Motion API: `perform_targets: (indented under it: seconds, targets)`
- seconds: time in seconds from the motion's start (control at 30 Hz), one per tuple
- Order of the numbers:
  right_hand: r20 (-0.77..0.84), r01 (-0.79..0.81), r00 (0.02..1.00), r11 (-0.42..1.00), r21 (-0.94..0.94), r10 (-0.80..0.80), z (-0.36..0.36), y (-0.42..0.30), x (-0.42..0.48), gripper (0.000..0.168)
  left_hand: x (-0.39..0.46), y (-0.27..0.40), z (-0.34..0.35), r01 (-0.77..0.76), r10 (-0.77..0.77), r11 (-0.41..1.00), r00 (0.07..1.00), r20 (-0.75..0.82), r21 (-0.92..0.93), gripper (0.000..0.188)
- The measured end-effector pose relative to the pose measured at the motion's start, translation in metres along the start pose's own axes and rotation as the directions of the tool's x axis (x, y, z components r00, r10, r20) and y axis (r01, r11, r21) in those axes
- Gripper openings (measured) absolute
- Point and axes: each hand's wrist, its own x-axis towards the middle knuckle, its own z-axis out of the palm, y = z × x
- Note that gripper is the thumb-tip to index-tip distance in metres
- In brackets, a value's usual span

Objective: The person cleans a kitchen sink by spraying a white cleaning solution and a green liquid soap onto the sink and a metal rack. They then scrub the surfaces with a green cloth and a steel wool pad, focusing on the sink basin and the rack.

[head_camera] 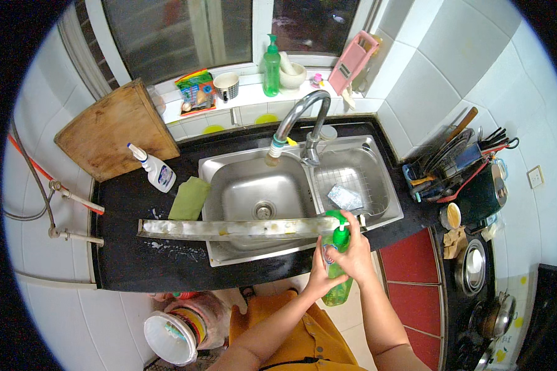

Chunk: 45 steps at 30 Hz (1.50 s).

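A green pump bottle of what looks like dish soap (337, 290) is tilted in front of the sink's near edge. My left hand (321, 277) grips its body from the left. My right hand (358, 256) is around its upper part, with fingers reaching up to the green pump head. The nozzle is over the right end of a long, narrow metal trough or strip (250, 228), stained brown in places. This strip lies across the double stainless steel sink (241, 178). A silvery scouring pad (345, 197) rests on a wire rack in the right basin.
Left of the sink are a green cloth (190, 198), a white spray bottle (159, 172) and a wooden cutting board (118, 132). A curved faucet (312, 99) rises behind the basins. A dish rack (445, 160) stands right; a lined bin (169, 341) is below left.
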Motion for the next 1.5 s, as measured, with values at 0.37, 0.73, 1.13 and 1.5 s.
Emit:
perform_targets:
  seconds: [0.37, 0.73, 1.13, 1.5]
  targets:
    - [-0.093, -0.123, 0.988, 0.992, 0.009, 0.123, -0.043, 0.026, -0.004, 0.077, 0.014, -0.020, 0.046, 0.054, -0.051, 0.998, 0.994, 0.098, -0.034, 0.127]
    - [-0.142, -0.268, 0.955, 0.963, -0.028, 0.261, -0.062, 0.039, -0.010, 0.077, 0.018, -0.028, 0.067, 0.117, -0.090, 0.986, 0.974, 0.206, -0.121, 0.125]
    - [-0.212, -0.294, 0.936, 0.955, -0.024, 0.283, -0.072, 0.033, -0.007, 0.084, 0.036, -0.024, 0.069, 0.081, -0.071, 0.997, 0.957, 0.280, -0.022, 0.126]
    - [-0.284, -0.306, 0.915, 0.951, -0.031, 0.285, -0.074, 0.035, 0.000, 0.079, 0.047, -0.026, 0.069, 0.104, -0.095, 0.994, 0.937, 0.336, -0.010, 0.126]
